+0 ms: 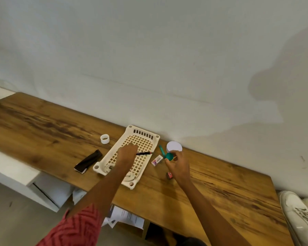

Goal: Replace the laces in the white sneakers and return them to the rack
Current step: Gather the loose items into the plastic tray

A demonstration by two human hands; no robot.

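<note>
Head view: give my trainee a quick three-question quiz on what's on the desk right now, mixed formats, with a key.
1. True or false: the right hand holds a teal object.
2. Multiple choice: what does the left hand hold over the white basket? A) scissors B) a dark pen C) a spoon
3. Fill in: the white sneakers sit at the desk's ____ end in the picture.

Key: 1 true; 2 B; 3 right.
</note>
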